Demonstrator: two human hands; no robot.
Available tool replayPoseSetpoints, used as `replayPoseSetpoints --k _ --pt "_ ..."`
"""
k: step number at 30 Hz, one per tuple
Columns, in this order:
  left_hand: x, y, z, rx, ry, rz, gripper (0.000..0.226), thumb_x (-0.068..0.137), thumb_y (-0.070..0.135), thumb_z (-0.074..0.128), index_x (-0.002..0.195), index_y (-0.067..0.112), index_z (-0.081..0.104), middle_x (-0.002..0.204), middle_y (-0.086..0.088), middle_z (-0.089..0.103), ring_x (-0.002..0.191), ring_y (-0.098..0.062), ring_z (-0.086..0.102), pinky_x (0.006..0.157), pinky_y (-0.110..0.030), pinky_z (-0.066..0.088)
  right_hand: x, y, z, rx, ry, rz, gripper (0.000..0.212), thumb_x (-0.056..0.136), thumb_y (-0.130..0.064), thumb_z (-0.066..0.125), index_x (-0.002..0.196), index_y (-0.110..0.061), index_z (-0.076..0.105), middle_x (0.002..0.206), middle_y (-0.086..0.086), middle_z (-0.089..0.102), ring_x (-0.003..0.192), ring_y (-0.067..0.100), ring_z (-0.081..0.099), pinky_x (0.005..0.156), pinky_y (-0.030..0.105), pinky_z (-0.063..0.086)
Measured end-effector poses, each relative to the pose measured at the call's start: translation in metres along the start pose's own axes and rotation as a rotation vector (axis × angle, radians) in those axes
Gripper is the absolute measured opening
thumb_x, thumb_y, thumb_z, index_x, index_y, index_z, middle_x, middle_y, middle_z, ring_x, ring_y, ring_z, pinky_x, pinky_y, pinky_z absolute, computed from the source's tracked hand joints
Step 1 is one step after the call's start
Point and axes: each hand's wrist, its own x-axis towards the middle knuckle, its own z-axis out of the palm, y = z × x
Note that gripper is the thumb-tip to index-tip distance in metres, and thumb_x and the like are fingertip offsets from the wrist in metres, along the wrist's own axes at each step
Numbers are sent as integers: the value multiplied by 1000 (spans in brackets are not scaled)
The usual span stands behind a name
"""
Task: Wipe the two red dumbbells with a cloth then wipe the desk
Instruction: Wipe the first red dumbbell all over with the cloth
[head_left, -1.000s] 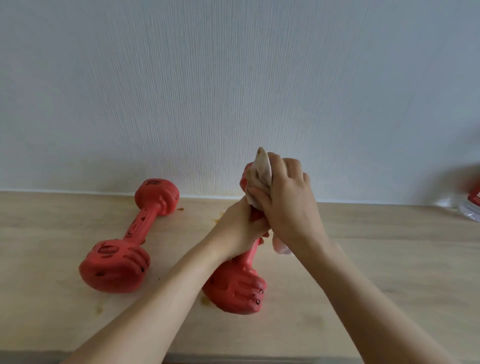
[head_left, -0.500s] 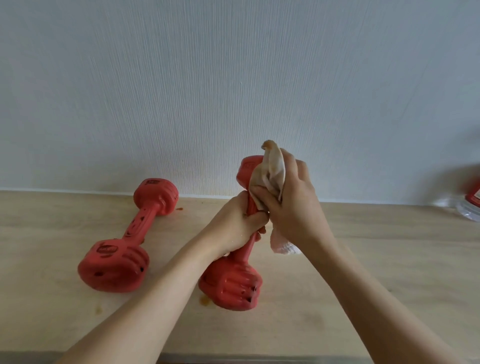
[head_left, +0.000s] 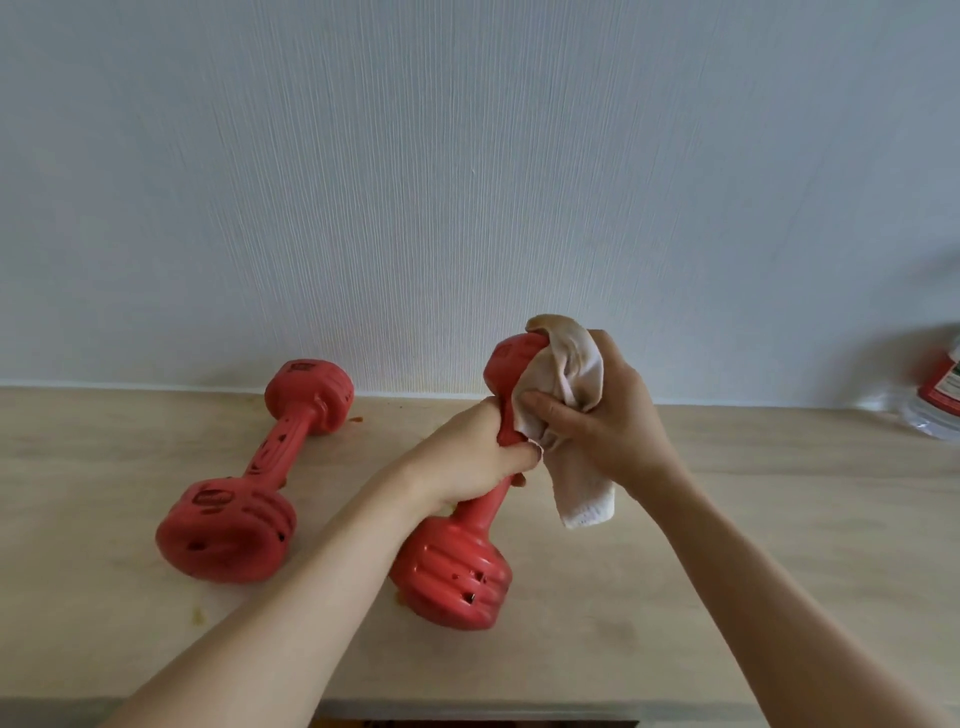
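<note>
Dumbbell one (head_left: 451, 571) is mid-wipe: left hand (head_left: 467, 457) grips its handle, right hand (head_left: 602, 421) clutches the cloth (head_left: 569, 395) on its top. Second dumbbell (head_left: 244, 499) and table (head_left: 727, 597) remain, I reckon.

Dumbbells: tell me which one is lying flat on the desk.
The left dumbbell, untouched near the wall. The other dumbbell is tilted up, gripped by the left hand and wiped with the cloth.

On the pale wooden desk (head_left: 753, 545), the left hand (head_left: 470, 460) grips the handle of a red plastic dumbbell (head_left: 452, 577) tilted up on its near head, while the right hand (head_left: 605, 423) presses a crumpled, stained white cloth (head_left: 569, 395) around its raised far head. A second red plastic dumbbell (head_left: 260, 478) lies flat to the left, its far head near the white textured wall (head_left: 467, 182).
</note>
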Motion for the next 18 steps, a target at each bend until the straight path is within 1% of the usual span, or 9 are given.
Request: replayPoseSetpoints --k 2,4,6,8,9,11,13,15,18 --pt "-4 4 3 254 79 20 17 85 18 62 95 15 48 81 2 58 76 -16 62 66 -26 47 0 -2 3 -23 3 16 44 75 -19 78 109 -27 51 84 -12 66 80 -4 63 69 14 50" --pt "-8 2 12 396 197 5 26 87 22 62 101 13 43 85 1 53 78 -17 55 63 -26 39 0 -9 7 -46 6 20 42 76 -18 76 107 -26 50 81 -10 65 73 -7 62 61 7 46" --pt "-11 -4 18 385 326 6 27 88 23 60 101 14 39 85 4 52 75 -15 54 57 -23 35 -1 -20 14 -78 18 5 39 77 -23 75 108 -25 50 87 -3 64 76 0 62 62 13 48" --pt "-8 -7 16 335 382 50 21 87 20 60 92 16 40 73 7 51 67 -14 53 52 -23 33 -1 -29 24 -155 57 -30 41 79 -32 71 113 -23 50 97 2 61 86 13 60 69 25 49" --pt "-6 -8 13 312 370 79 18 85 17 61 89 15 43 69 5 52 65 -15 55 52 -23 35 -1 -31 29 -204 79 -54 44 80 -35 69 117 -21 49 102 4 59 90 17 58 72 28 48" --pt "-4 -8 5 223 323 124 12 83 10 59 89 10 49 66 1 56 60 -15 59 52 -25 41 -2 -31 32 -235 98 -95 50 81 -36 68 125 -22 47 108 3 57 95 17 56 72 23 44" --pt "-9 -7 -1 64 258 146 13 84 6 59 96 8 53 64 1 57 52 -9 58 50 -24 45 -4 -29 26 -70 59 -94 53 79 -27 72 125 -32 45 106 -8 59 95 4 59 71 10 43" --pt "-14 -7 -5 -48 192 159 15 84 5 60 93 13 52 61 3 56 48 -5 54 49 -21 44 -5 -19 18 68 1 -79 58 77 -14 75 120 -36 43 104 -18 59 96 -7 59 74 5 42" --pt "-17 -9 -9 -153 111 178 18 85 4 62 85 17 50 58 4 53 47 -4 53 49 -21 43 -5 -5 11 135 -74 -22 59 74 -18 76 126 -18 49 114 0 61 100 -5 60 79 8 44"
